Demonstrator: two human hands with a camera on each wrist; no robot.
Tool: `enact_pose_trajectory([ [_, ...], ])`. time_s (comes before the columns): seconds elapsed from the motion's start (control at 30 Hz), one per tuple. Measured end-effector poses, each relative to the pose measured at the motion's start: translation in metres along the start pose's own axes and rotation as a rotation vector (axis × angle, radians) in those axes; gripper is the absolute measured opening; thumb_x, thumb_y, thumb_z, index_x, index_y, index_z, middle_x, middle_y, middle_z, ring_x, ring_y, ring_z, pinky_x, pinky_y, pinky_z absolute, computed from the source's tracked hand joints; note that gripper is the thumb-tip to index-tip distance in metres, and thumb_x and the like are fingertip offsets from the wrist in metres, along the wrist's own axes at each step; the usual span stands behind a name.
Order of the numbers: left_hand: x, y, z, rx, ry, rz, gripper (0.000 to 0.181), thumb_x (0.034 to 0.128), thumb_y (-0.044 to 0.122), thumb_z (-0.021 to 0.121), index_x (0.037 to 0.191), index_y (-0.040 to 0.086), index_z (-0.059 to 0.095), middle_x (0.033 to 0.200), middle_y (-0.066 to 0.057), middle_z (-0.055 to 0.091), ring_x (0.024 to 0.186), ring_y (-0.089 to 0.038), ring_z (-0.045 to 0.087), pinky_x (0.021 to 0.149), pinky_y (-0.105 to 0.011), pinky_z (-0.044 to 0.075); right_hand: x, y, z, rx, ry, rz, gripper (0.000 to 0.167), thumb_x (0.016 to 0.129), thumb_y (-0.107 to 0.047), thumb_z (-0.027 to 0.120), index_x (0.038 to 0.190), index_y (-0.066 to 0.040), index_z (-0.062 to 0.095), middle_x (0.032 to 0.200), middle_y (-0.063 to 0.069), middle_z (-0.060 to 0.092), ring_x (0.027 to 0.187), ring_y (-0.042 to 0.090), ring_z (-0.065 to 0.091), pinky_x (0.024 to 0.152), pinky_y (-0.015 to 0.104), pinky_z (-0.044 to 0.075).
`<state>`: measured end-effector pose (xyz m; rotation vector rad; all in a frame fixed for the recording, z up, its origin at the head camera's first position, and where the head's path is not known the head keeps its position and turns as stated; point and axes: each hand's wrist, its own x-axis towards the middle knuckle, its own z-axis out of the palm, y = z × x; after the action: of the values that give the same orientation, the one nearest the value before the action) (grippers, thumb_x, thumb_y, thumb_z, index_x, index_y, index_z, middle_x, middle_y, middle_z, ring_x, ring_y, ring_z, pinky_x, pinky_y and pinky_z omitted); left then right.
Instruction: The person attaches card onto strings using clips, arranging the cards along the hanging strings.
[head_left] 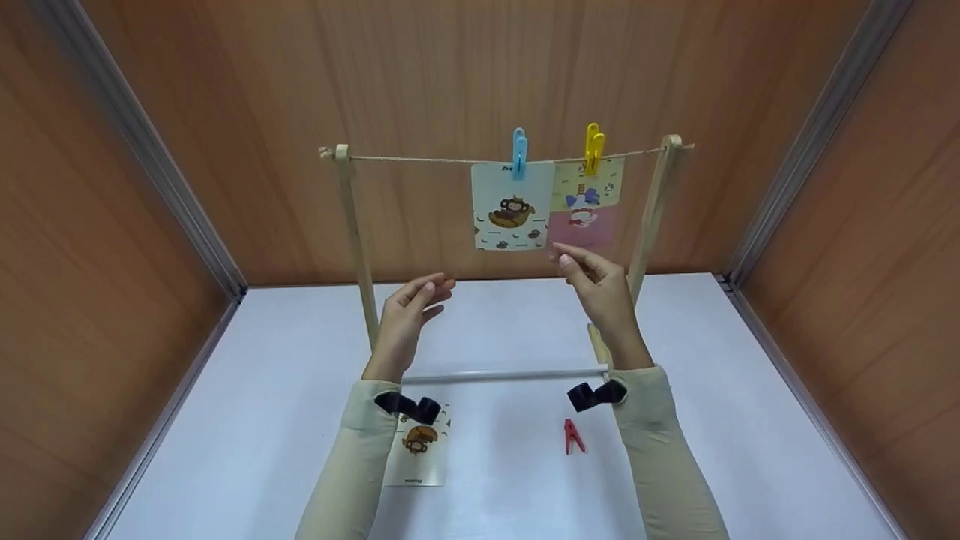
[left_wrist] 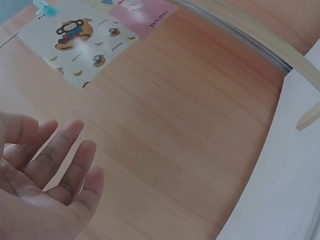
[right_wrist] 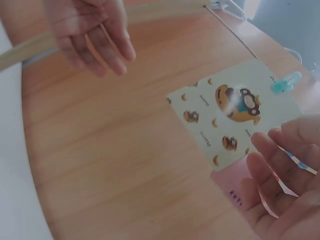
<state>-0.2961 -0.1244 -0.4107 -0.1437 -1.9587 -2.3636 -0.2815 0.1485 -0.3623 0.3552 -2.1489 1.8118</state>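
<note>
Hanging cards on a cord [head_left: 420, 159] strung between a left post [head_left: 352, 217] and a right post [head_left: 654, 202]. The monkey card [head_left: 513, 206] hangs by its top edge from a blue clip [head_left: 519, 154], just beside the two-colour card [head_left: 585, 206] under a yellow clip [head_left: 595, 150]. The chief hazard is probably at the lower edges: the right fingertips lie so near them that a stray brush could swing a card or work it out of its single clip. A knock to either post would likely shake the cord and both cards. Below, a loose card [head_left: 421, 457] lies on the counter [head_left: 510, 322], partly hidden by the left sleeve [head_left: 346, 457], which could drag it if lowered; the red clip [head_left: 573, 436], near the right sleeve [head_left: 656, 442], might likewise be nudged aside. The left grip [head_left: 409, 315] is released, its fingers loosely bent and apart, holding nothing and well clear of the cards. The right grip [head_left: 604, 292] is also released, with gaps between its relaxed fingers and nothing grasped; whether its fingertips touch a card or merely overlap it in view cannot be told.
</note>
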Motion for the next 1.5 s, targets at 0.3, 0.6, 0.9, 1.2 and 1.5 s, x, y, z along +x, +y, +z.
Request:
enact_pose_trajectory([
  [0.3, -0.014, -0.045, -0.031, 0.143, 0.016, -0.037, 0.031, 0.1011, 0.019, 0.049, 0.124, 0.001, 0.059, 0.122, -0.015, 0.065, 0.116, -0.026, 0.06, 0.104, -0.044, 0.042, -0.025, 0.048, -0.007, -0.011, -0.002, 0.093, 0.029, 0.098, -0.02, 0.056, 0.122, -0.007, 0.065, 0.113, 0.012, 0.068, 0.097, 0.021, 0.06, 0.084, 0.022, 0.049],
  [0.6, -0.032, -0.09, -0.059, 0.344, -0.023, -0.111, 0.032, 0.0984, 0.018, 0.054, 0.124, -0.001, 0.058, 0.123, -0.018, 0.063, 0.119, -0.032, 0.055, 0.107, -0.048, 0.038, -0.054, 0.101, -0.006, -0.036, 0.009, 0.235, 0.025, 0.096, -0.014, 0.059, 0.117, -0.004, 0.067, 0.108, 0.01, 0.069, 0.089, 0.011, 0.06, 0.079, 0.02, 0.05],
  [0.9, -0.043, -0.115, -0.074, 0.485, -0.076, -0.228, 0.028, 0.0965, 0.014, 0.057, 0.121, 0.001, 0.061, 0.121, -0.014, 0.065, 0.119, -0.029, 0.057, 0.107, -0.049, 0.038, -0.077, 0.131, -0.006, -0.079, 0.019, 0.357, 0.028, 0.093, -0.017, 0.063, 0.117, -0.004, 0.067, 0.111, 0.01, 0.069, 0.097, 0.014, 0.062, 0.08, 0.018, 0.048],
  [1.2, -0.048, -0.124, -0.083, 0.661, -0.159, -0.203, 0.03, 0.0939, 0.008, 0.059, 0.122, 0.0, 0.061, 0.119, -0.015, 0.064, 0.109, -0.027, 0.059, 0.093, -0.043, 0.049, -0.098, 0.155, -0.009, -0.12, 0.003, 0.42, 0.03, 0.091, -0.021, 0.066, 0.116, -0.003, 0.068, 0.105, 0.009, 0.068, 0.092, 0.013, 0.058, 0.079, 0.023, 0.046],
  [1.5, -0.05, -0.127, -0.09, 0.832, -0.167, -0.269, 0.027, 0.0921, 0.013, 0.063, 0.118, 0.006, 0.064, 0.119, -0.013, 0.063, 0.113, -0.031, 0.056, 0.087, -0.048, 0.051, -0.119, 0.176, -0.013, -0.207, -0.06, 0.441, 0.032, 0.09, -0.021, 0.067, 0.115, 0.001, 0.066, 0.104, 0.008, 0.068, 0.089, 0.013, 0.058, 0.076, 0.025, 0.046],
])
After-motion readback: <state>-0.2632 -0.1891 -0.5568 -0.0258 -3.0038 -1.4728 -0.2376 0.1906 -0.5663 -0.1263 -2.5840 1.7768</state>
